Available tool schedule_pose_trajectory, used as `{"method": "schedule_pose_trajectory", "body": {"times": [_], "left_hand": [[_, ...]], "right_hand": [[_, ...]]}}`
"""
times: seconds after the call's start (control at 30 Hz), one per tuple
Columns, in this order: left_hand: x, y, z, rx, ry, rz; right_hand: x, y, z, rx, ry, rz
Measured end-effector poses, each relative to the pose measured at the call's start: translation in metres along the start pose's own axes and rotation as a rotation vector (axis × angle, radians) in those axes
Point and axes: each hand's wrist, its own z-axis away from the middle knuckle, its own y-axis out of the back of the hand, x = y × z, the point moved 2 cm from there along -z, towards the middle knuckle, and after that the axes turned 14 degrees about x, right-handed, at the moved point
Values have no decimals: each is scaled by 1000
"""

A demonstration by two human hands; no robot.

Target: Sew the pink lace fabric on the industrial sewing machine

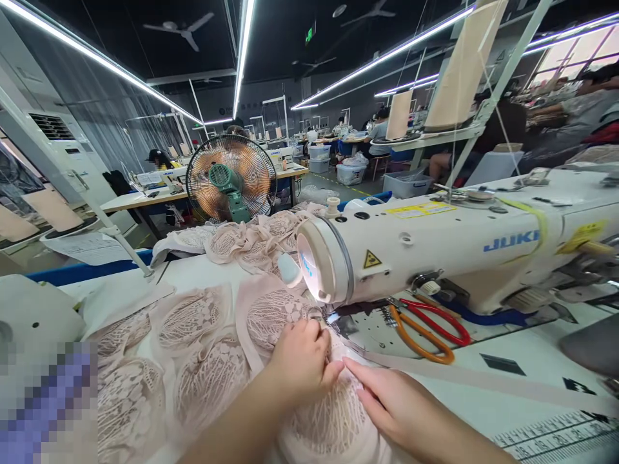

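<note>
Here the lace piece [333, 412] lies flat on the white counter [532, 361], pale pink with an openwork leaf pattern, right in front of the sewing machine [435, 251]. The left hand [302, 361] presses down on it near the needle end, fingers curled, its grip pinching the fabric. The right hand [401, 406] lies flat on the lace just beside, fingers straight, its grip open. More lace cups [193, 361] spread to the left, touching one another. Orange-and-red scissors [425, 328] lie under the machine arm. A pink tape strip [483, 380] runs off to the right. Behind, a fan [231, 178] stands well apart.
</note>
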Motion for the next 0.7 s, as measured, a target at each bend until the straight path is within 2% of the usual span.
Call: {"method": "schedule_pose_trajectory", "body": {"times": [0.17,0.43,0.7], "left_hand": [[0,2,-1,-13,27,11],[4,-5,-1,24,87,-9],[4,-8,-3,47,95,4]], "right_hand": [[-7,6,1,-25,53,-33],[-6,7,-6,-59,12,2],[-1,8,-8,16,36,26]]}}
